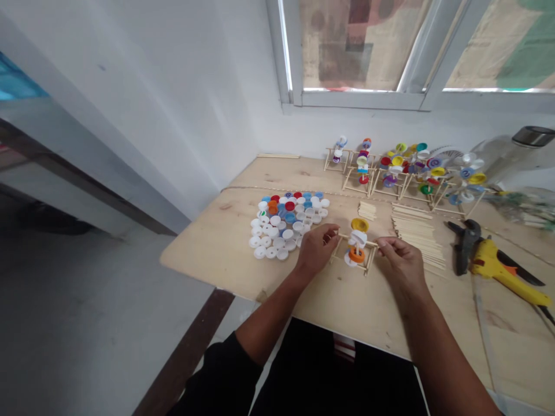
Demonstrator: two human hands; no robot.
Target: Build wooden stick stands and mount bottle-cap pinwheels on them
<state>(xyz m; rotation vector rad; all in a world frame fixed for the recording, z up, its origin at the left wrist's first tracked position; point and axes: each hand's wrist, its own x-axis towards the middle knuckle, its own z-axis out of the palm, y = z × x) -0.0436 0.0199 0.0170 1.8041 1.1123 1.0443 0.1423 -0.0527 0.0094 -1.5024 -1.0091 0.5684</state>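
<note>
A small frame of thin wooden sticks (pixel 370 263) stands on the plywood board (pixel 225 248). It carries a wheel of bottle caps (pixel 358 240): a yellow one on top, white in the middle, orange below. My left hand (pixel 315 249) pinches the left end of the stick that runs through the wheel. My right hand (pixel 401 260) pinches the right end of that stick. Both hands have their fingers closed on it.
A heap of loose white, blue and red caps (pixel 286 224) lies left of my hands. Bundles of sticks (pixel 418 234) lie to the right, with a yellow glue gun (pixel 498 266) beyond. Several finished cap wheels (pixel 403 170) line the back under the window.
</note>
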